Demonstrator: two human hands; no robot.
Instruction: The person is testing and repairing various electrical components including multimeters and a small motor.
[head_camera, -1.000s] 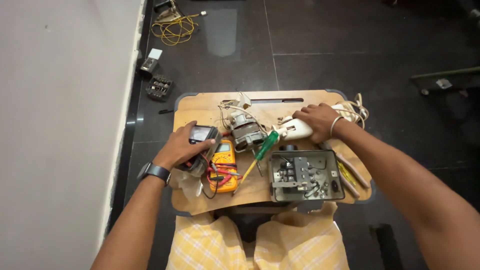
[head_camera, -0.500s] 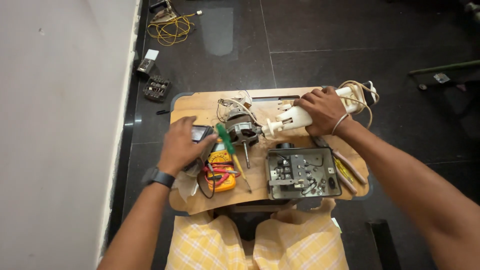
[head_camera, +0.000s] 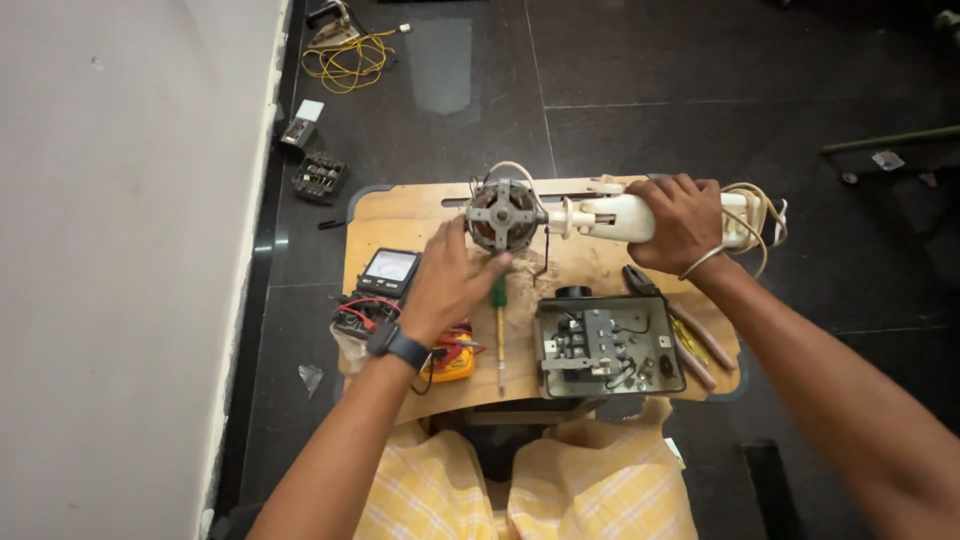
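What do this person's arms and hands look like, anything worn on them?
Both arms are bare, with no sleeves and no gloves. The left hand has a dark wristwatch with a black strap on its wrist. The right hand has a thin silver bangle around its wrist. No rings are visible.

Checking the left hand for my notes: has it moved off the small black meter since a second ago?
Yes: the left hand moved right from the black meter toward the motor.

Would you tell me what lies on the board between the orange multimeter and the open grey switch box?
In the head view, a green-handled screwdriver lies lengthwise between the orange multimeter and the grey switch box, on sawdust-strewn wood.
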